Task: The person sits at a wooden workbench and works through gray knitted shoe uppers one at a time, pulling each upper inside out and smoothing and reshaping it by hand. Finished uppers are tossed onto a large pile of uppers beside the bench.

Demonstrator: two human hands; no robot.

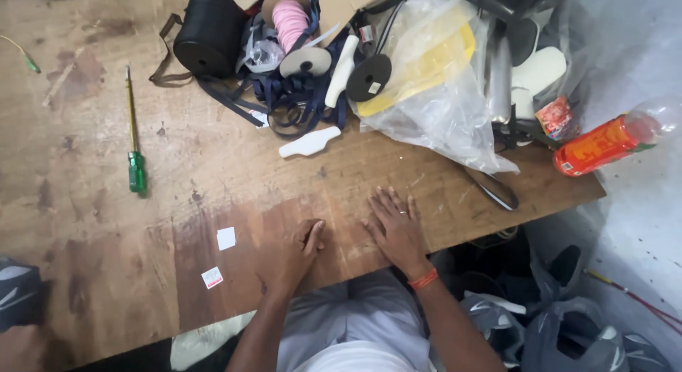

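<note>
Lap: the person sits at the near edge of the counter (106,201), in light grey clothing, both forearms reaching forward.
Left hand (297,250): rests on the worn wooden counter with fingers curled loosely under, gripping nothing.
Right hand (395,228): lies flat, palm down, fingers spread on the wood just beside the left hand; a ring shows on one finger and an orange band (424,279) sits at the wrist. It holds nothing.
Near the left hand: two small white square stickers, one plain (226,238) and one with red marks (212,277), lie flat on the counter to its left.
Floor at right: grey plastic bags (568,329) sit below the counter edge.
Left side: a screwdriver with a green handle (133,141) lies lengthwise, well apart from both hands.
Middle distance: a flat white plastic piece (310,142) lies beyond the hands, at the foot of the clutter.
Far clutter: a black roll (209,34), a spool of pink ribbon (291,24), tangled dark blue strap (284,95) and a clear plastic bag with something yellow inside (433,81).
Far right: an orange drink bottle (607,141) lies on its side beyond the counter corner.
</note>
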